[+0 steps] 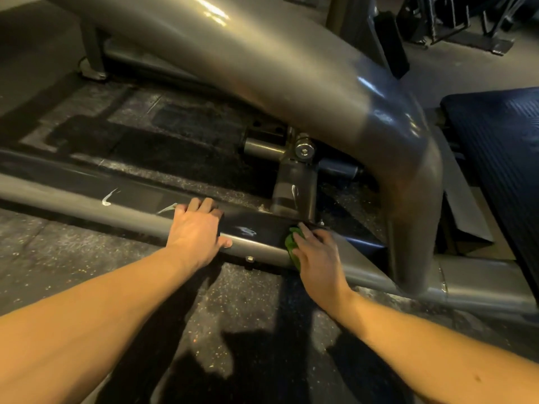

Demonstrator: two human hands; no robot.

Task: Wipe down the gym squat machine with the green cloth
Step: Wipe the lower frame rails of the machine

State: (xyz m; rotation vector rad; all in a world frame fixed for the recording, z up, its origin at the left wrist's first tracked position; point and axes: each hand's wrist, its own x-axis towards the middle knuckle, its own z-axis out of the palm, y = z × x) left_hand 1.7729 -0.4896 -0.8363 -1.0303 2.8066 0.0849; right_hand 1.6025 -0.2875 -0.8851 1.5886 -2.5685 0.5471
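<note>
The squat machine's low grey base rail (87,204) runs across the floor from left to right. My left hand (198,231) rests flat on top of this rail, fingers laid over its far edge. My right hand (316,252) presses the green cloth (292,243) onto the rail close to the upright post (294,193); most of the cloth is hidden under the palm. White smears (246,231) show on the rail between my hands, and more lie to the left (109,197).
A thick curved grey frame tube (291,71) arches overhead and comes down at the right (414,228). A dark ribbed pad (501,158) sits at the right edge. A pivot bolt (304,150) sits behind the post. Speckled rubber flooring (248,301) lies below.
</note>
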